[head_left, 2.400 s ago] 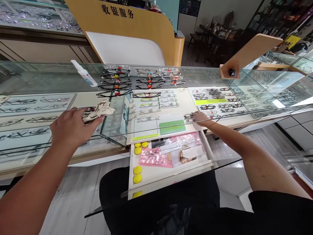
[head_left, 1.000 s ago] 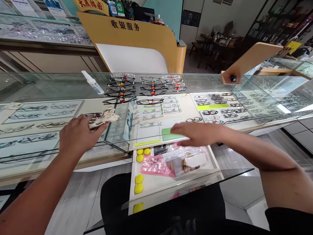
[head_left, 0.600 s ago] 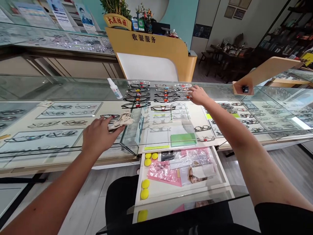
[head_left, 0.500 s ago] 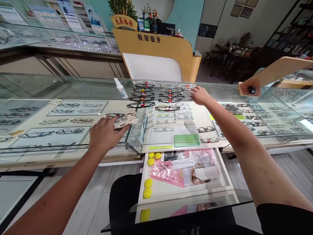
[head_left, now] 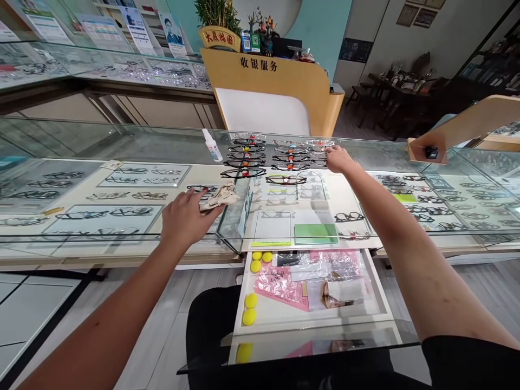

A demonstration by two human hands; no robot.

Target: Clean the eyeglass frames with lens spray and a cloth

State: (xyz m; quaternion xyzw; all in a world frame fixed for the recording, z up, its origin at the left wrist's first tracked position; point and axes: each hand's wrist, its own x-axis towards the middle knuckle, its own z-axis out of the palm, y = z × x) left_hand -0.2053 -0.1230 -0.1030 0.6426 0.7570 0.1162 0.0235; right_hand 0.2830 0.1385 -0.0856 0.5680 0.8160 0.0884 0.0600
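In my left hand (head_left: 187, 216) is a crumpled beige cloth (head_left: 219, 197), gripped between thumb and fingers above the glass counter. My right hand (head_left: 339, 159) reaches to the far side of the counter top, its fingers drawn together at a pair of clear-framed eyeglasses (head_left: 319, 159); the fingertips are partly hidden. Several pairs of eyeglasses lie in columns there, among them a dark-framed pair (head_left: 242, 173) at the front of the left column and another dark pair (head_left: 286, 180) in the middle. A white spray bottle (head_left: 212, 146) lies or leans left of them.
Below the counter an open drawer (head_left: 382, 306) holds pink packets (head_left: 280, 286), clear bags and yellow round cases (head_left: 249, 316). Eyeglasses are displayed under the glass on both sides. A wooden-framed mirror (head_left: 467, 122) stands at right. Behind is a cashier desk (head_left: 300, 76).
The view has shifted, so the scene sits farther right. My right hand has moved slightly left against the eyeglasses, its fingers closer together. My left hand keeps the cloth.
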